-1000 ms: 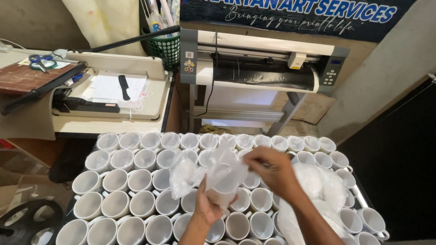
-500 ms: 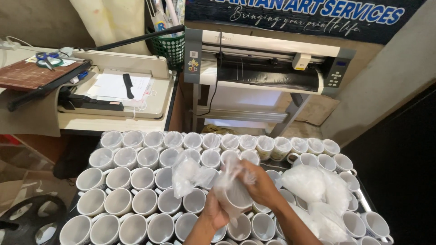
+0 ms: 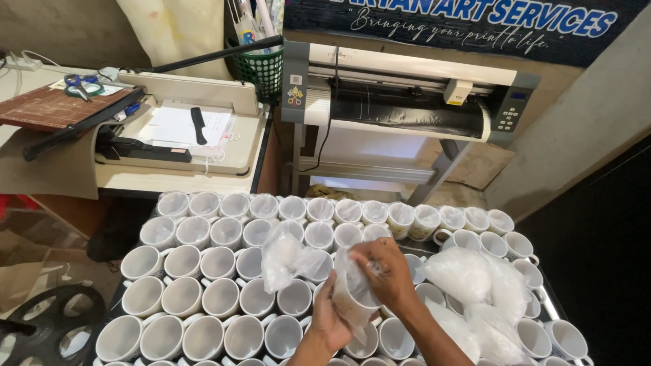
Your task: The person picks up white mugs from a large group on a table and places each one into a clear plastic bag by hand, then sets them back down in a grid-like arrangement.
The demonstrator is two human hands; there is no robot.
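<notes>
My left hand (image 3: 330, 317) grips a white mug (image 3: 352, 298) from below, just above a table packed with several rows of white mugs (image 3: 203, 264). My right hand (image 3: 385, 270) covers the mug's mouth and pinches the clear plastic bag (image 3: 349, 271) that wraps it. A second crumpled clear bag (image 3: 288, 257) lies on the mugs just left of my hands.
A heap of clear plastic bags (image 3: 478, 291) lies on the mugs at the right. Behind the table stand a vinyl cutter on a stand (image 3: 407, 95), a paper cutter (image 3: 183, 125) on a desk, and a green basket (image 3: 261, 68). A black reel (image 3: 51, 325) lies on the floor at left.
My hands and the bagged mug have dropped lower and nearer to me. My right hand has closed over the mug's mouth. The camera has tilted down slightly.
</notes>
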